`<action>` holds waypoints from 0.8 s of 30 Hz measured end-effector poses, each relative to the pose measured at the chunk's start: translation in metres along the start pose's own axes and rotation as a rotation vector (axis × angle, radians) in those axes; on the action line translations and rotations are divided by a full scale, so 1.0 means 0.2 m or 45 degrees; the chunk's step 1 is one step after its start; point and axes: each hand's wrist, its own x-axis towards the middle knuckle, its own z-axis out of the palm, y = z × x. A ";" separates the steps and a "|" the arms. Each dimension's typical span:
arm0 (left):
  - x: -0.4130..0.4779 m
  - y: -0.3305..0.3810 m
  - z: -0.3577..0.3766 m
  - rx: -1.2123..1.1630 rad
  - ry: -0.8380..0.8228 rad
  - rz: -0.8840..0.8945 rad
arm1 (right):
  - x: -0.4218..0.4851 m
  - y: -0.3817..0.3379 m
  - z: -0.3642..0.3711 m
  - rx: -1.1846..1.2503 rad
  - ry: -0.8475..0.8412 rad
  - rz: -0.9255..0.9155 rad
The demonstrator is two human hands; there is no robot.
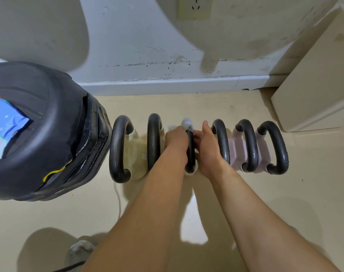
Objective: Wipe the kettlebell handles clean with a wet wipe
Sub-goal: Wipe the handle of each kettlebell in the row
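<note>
Several kettlebells stand in a row on the floor along the wall, their dark handles seen from above. The left ones are cream (pixel 136 154), the right ones pale pink (pixel 237 148). Both my hands are at the middle kettlebell's handle (pixel 190 154). A white wet wipe (pixel 187 123) is wrapped over the far end of that handle. My left hand (pixel 177 138) grips the wipe from the left side. My right hand (pixel 206 146) pinches it from the right, fingers against the handle.
A big black padded object (pixel 49 130) with yellow trim and a blue patch stands at the left, close to the first kettlebell. A beige cabinet (pixel 314 85) is at the right. The wall and baseboard (pixel 167 86) run just behind the row. A shoe (pixel 81 250) shows below.
</note>
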 end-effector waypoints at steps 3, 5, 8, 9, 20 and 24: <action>0.04 0.00 0.01 0.060 0.020 0.043 | -0.01 -0.02 0.02 -0.065 0.034 0.046; 0.01 0.02 0.00 0.058 0.094 0.156 | 0.00 -0.04 0.02 -0.124 0.063 0.061; 0.00 0.02 0.00 0.046 0.129 0.251 | -0.01 -0.07 0.02 -0.214 0.061 0.065; 0.00 0.02 0.00 0.046 0.143 0.251 | -0.01 -0.08 0.03 -0.249 0.054 0.061; -0.04 -0.04 -0.03 0.423 0.288 0.919 | -0.07 -0.03 -0.01 -0.125 0.044 -0.384; 0.00 -0.03 -0.07 0.663 0.230 1.115 | -0.03 -0.01 -0.05 0.089 -0.024 -0.293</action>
